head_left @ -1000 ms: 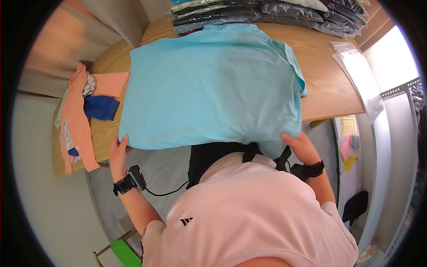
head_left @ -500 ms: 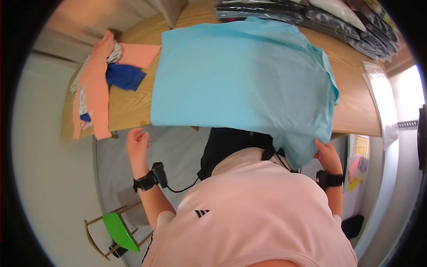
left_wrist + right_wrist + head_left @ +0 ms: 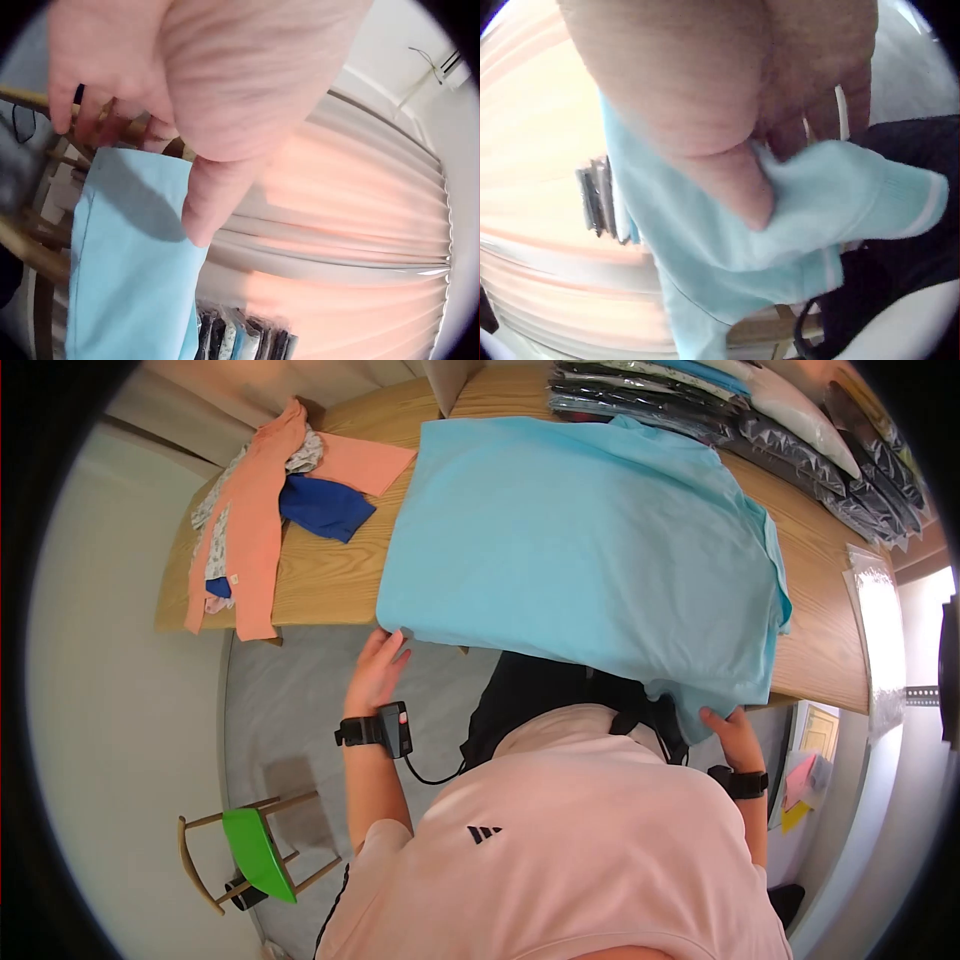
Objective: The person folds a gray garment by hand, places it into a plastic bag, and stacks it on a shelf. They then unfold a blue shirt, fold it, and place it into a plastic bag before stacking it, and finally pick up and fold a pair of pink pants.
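A light blue shirt (image 3: 570, 540) is spread over the wooden table, its near edge overhanging the front. My left hand (image 3: 378, 668) is at the near left corner of the shirt. In the left wrist view the thumb (image 3: 210, 199) lies over the cloth, while the fingertips pass behind its edge. My right hand (image 3: 738, 740) pinches the shirt at the near right, where a fold of cloth hangs down. The right wrist view has the thumb (image 3: 742, 187) pressing on bunched fabric with a pale-striped edge; the fingers are partly hidden behind it.
On the left of the table (image 3: 330, 590) lie a peach garment (image 3: 255, 540) and a blue piece of cloth (image 3: 325, 508). Plastic-wrapped garments (image 3: 800, 455) are stacked at the back right. Clear plastic bags (image 3: 880, 640) lie along the right end. A green-seated chair (image 3: 258, 855) stands lower left.
My left hand came off the shirt's left corner, then moved back to it. The right hand has kept its hold near the right edge. The head view has shifted, putting the shirt farther right.
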{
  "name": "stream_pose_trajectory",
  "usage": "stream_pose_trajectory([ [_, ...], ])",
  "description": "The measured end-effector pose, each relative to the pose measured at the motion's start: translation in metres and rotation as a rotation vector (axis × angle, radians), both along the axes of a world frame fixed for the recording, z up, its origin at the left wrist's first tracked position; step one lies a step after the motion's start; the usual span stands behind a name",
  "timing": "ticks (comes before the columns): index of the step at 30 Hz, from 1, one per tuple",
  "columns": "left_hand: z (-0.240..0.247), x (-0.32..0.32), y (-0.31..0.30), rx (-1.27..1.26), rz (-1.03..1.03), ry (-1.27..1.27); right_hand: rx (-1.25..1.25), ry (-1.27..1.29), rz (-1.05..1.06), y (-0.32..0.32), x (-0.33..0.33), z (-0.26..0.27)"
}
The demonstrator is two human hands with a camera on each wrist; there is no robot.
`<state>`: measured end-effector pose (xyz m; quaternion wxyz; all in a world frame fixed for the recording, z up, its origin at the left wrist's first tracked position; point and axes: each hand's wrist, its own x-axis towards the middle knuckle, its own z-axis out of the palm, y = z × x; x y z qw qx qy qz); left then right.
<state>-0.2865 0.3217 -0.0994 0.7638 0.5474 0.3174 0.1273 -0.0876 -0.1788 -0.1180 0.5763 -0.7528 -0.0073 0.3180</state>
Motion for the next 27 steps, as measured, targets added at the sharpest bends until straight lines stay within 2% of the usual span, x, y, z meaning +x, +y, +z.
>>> stream_pose_trajectory([
  [2, -0.001, -0.003, 0.0, 0.0, -0.049, -0.006, 0.052, 0.037, 0.004, -0.009, -0.002, 0.023],
  [4, 0.011, -0.006, -0.003, 0.088, -0.081, 0.181, 0.261, 0.13, -0.104, -0.009, -0.01, 0.049],
  [6, 0.021, -0.01, -0.01, 0.148, -0.056, 0.184, 0.29, 0.115, -0.14, -0.01, -0.018, 0.067],
  [9, 0.056, -0.012, -0.024, 0.132, 0.137, -0.037, 0.421, -0.068, -0.22, -0.021, -0.025, 0.079],
  [10, 0.071, -0.009, -0.031, 0.126, 0.13, -0.038, 0.415, -0.072, -0.226, -0.021, -0.025, 0.082],
  [12, 0.096, -0.002, -0.041, 0.099, 0.232, -0.191, 0.536, -0.187, -0.367, -0.016, -0.019, 0.093],
  [13, 0.098, 0.001, -0.038, 0.043, 0.261, -0.241, 0.512, -0.17, -0.34, -0.018, -0.009, 0.097],
  [14, 0.093, 0.001, -0.03, 0.044, 0.257, -0.245, 0.514, -0.175, -0.343, -0.013, 0.001, 0.099],
  [16, 0.074, 0.004, -0.008, -0.14, 0.234, -0.393, 0.674, 0.041, -0.471, 0.005, 0.027, 0.104],
  [19, 0.067, 0.031, 0.006, -0.235, 0.112, -0.54, 0.723, 0.043, -0.528, 0.05, 0.056, 0.127],
  [20, 0.07, 0.042, 0.006, -0.234, 0.107, -0.545, 0.726, 0.037, -0.53, 0.055, 0.071, 0.126],
  [22, 0.084, 0.067, -0.001, -0.197, 0.232, -0.408, 0.864, 0.191, -0.384, 0.067, 0.098, 0.114],
  [24, 0.075, 0.08, 0.009, -0.21, 0.166, -0.414, 0.835, 0.226, -0.42, 0.078, 0.118, 0.094],
  [26, 0.062, 0.09, 0.015, -0.253, 0.001, -0.322, 0.806, 0.261, -0.455, 0.084, 0.124, 0.078],
  [27, 0.06, 0.095, 0.012, -0.138, -0.031, -0.305, 0.789, 0.242, -0.464, 0.087, 0.124, 0.073],
])
